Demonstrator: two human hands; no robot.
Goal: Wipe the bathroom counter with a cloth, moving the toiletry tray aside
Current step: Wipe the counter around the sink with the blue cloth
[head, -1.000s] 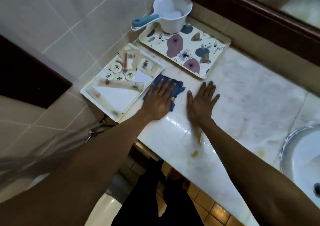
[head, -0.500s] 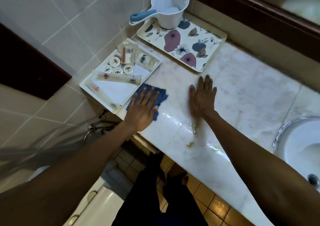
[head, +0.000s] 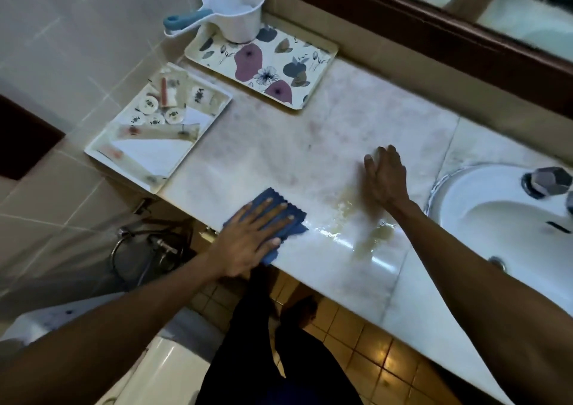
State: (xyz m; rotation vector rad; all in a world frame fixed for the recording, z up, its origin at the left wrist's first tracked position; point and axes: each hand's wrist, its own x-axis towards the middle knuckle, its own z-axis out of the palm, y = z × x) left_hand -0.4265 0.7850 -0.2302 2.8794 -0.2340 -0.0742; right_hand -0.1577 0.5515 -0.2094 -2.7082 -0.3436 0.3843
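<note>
My left hand [head: 252,237] lies flat on a blue cloth [head: 291,218], pressing it onto the pale marble counter [head: 279,156] at its front edge. My right hand [head: 386,178] rests flat on the counter to the right, fingers together, holding nothing. Between the hands are yellowish wet streaks [head: 366,231]. The white toiletry tray [head: 148,156], holding small round soaps, tubes and packets, sits at the counter's left end against the tiled wall.
A flowered tray [head: 273,69] at the back carries a white water scoop [head: 235,10] with a blue handle. A white sink [head: 496,218] with a tap [head: 548,181] lies at the right. A dark-framed mirror runs along the back. A toilet [head: 148,364] stands below left.
My left hand has dragged the cloth from beside the toiletry tray toward me to the counter's front edge. My right hand has slid to the right, nearer the sink.
</note>
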